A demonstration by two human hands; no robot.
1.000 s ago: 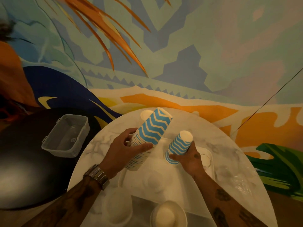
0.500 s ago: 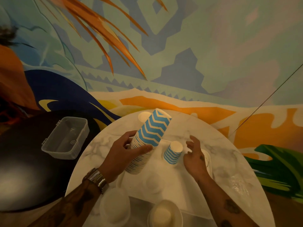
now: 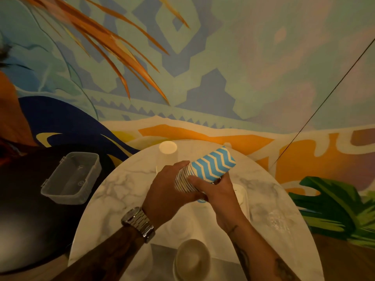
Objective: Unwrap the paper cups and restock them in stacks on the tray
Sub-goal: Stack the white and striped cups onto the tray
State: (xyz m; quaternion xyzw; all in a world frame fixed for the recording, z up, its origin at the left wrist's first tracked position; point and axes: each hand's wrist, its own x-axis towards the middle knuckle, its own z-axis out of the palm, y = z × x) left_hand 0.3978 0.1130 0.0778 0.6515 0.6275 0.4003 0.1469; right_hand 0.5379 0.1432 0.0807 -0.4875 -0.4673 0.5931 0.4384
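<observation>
A long stack of blue-and-white zigzag paper cups (image 3: 211, 166) lies tilted above the white tray (image 3: 244, 201), its closed end pointing up and to the right. My left hand (image 3: 168, 189) grips the stack's lower, rimmed end. My right hand (image 3: 217, 191) holds the stack from the right, thumb across its middle. The small cup stack on the tray is almost wholly hidden behind my hands; only a blue sliver (image 3: 201, 200) shows. A white upturned cup (image 3: 168, 152) stands at the table's far side.
The round marble table (image 3: 113, 191) carries the tray, a white bowl-like dish (image 3: 192, 258) near me and crumpled clear wrap (image 3: 278, 220) at the right. A clear plastic box (image 3: 72, 177) sits on a dark surface at the left. A painted wall rises behind.
My right hand left the small striped cup stack on the tray and moved left onto the long stack. The long stack tipped further toward horizontal, over the tray's middle.
</observation>
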